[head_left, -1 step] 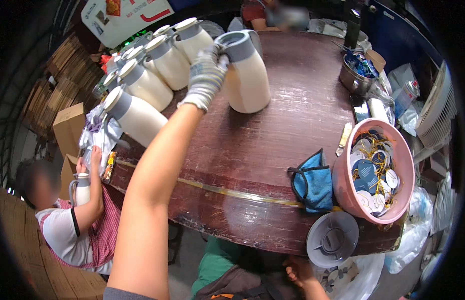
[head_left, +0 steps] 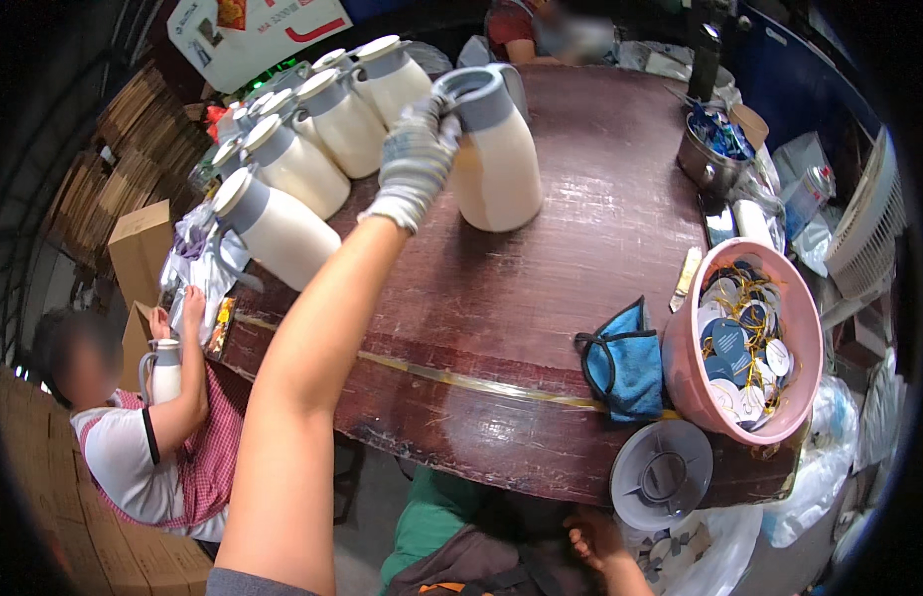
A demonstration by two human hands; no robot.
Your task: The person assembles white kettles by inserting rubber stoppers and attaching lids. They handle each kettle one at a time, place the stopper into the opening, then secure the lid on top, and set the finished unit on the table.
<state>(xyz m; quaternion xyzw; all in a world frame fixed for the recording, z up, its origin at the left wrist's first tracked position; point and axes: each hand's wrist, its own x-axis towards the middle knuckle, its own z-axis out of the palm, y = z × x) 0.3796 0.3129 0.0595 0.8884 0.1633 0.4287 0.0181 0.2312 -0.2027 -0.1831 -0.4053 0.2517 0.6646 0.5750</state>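
My left hand (head_left: pixel 417 164), in a grey-and-white striped knit glove, is closed on the upper rim of a cream vacuum jug (head_left: pixel 499 179) with a grey collar and handle. The jug stands on the dark red table, its top open with no lid on it. My right hand (head_left: pixel 595 539) is bare and low beside my lap, below the table's front edge. Its fingers are loosely curled and apart, with nothing visible in them. Close to it are a round translucent grey plastic lid (head_left: pixel 662 475) and a plastic bag (head_left: pixel 714 556) of small flat pieces.
Several lidded cream jugs (head_left: pixel 302 169) crowd the table's far left. At right stand a pink bucket (head_left: pixel 680 348) of round tags, a blue cloth (head_left: pixel 625 363) and a metal pot (head_left: pixel 705 164). A co-worker (head_left: pixel 148 437) at left holds a small jug; another person sits at the far edge.
The whole scene has shifted slightly down and to the right in view. My left hand stays on the jug's rim, and my right hand keeps its place.
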